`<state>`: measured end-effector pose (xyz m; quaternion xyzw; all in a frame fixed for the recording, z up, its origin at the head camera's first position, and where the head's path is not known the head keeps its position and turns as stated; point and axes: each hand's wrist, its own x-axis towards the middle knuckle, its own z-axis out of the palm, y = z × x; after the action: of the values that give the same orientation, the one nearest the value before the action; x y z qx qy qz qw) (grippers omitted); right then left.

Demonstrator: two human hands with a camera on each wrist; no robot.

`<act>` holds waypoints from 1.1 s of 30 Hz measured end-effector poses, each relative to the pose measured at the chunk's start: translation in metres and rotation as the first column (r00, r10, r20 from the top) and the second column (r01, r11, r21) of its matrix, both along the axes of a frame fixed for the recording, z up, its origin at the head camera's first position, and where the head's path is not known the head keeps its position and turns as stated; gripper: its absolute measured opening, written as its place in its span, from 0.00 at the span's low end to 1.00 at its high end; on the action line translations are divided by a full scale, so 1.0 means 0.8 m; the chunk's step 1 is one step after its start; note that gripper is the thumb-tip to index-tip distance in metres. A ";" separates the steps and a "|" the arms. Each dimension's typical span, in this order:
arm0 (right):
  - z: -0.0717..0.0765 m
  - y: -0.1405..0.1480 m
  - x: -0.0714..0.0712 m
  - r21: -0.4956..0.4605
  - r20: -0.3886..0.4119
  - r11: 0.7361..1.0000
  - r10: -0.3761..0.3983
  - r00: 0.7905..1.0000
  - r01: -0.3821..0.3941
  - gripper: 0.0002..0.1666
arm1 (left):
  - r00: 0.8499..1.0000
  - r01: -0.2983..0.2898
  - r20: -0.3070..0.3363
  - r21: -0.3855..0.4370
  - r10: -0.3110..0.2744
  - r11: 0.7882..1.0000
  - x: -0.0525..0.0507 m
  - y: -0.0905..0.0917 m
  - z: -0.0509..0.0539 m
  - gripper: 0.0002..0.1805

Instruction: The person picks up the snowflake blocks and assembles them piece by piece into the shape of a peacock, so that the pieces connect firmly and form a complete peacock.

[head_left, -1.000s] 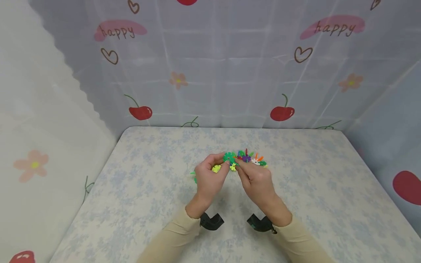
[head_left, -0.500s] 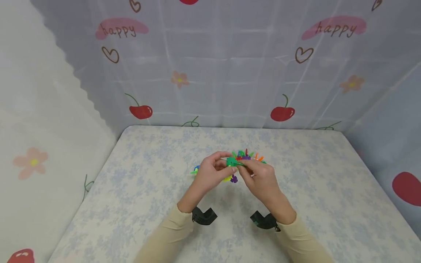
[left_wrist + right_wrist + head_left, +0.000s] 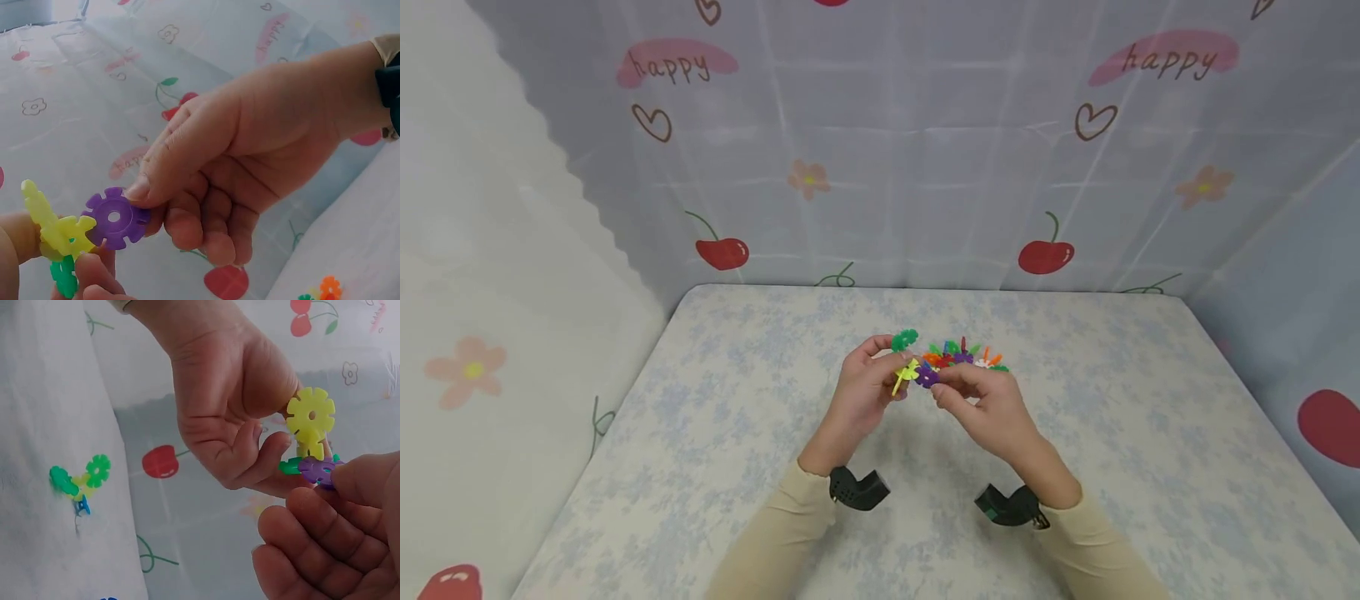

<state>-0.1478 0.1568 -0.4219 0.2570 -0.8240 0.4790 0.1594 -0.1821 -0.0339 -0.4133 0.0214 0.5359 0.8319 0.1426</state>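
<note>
Several slotted plastic snowflake discs are joined in a small cluster between the hands. The left hand (image 3: 867, 387) holds the cluster by its yellow discs (image 3: 311, 415). A green disc (image 3: 905, 340) sticks up by its fingertips in the head view. A purple disc (image 3: 114, 217) touches a yellow one at its edge; how deep the slots sit I cannot tell. The right hand (image 3: 988, 404) pinches the purple disc's other side between thumb and index finger, its remaining fingers curled below. In the right wrist view the left hand (image 3: 215, 406) reaches in from above.
Just behind the right hand lies a pile of mixed-colour snowflake discs (image 3: 962, 357). In the right wrist view, a separate group of green, yellow and blue discs (image 3: 97, 470) rests on the pale flowered tablecloth (image 3: 760, 350). A printed curtain (image 3: 880, 208) stands behind the table.
The cluster has been turned, so its green disc moved up and left while yellow and purple discs came between the hands. The right hand's pinch has passed from the green part to the purple disc.
</note>
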 end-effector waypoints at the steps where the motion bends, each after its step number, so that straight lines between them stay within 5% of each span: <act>1: 0.000 0.000 0.001 -0.017 0.008 1.000 0.000 1.000 0.000 0.05 | 1.000 0.021 0.012 0.021 -0.022 1.000 0.001 0.000 0.001 0.05; 8: 0.008 0.003 0.001 -0.196 0.162 0.980 0.058 0.985 -0.026 0.08 | 0.976 0.186 0.078 0.183 -0.203 0.965 0.002 -0.002 0.006 0.10; 14: 0.014 0.010 0.000 -0.364 0.296 0.924 0.234 0.926 -0.117 0.13 | 0.961 0.226 0.096 0.266 -0.259 0.937 0.003 -0.003 0.007 0.12; 20: 0.016 0.014 0.000 -0.425 0.333 0.891 0.317 0.888 -0.159 0.19 | 0.957 0.233 0.093 0.320 -0.275 0.918 0.006 -0.003 0.006 0.13; 33: 0.015 0.016 -0.002 -0.449 0.343 0.877 0.344 0.874 -0.170 0.18 | 0.963 0.207 0.098 0.327 -0.251 0.922 0.006 -0.002 0.005 0.14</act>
<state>-0.1491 0.1700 -0.4103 0.2211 -0.6789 0.6993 -0.0349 -0.1774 -0.0355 -0.4096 0.0488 0.3795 0.8835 0.2703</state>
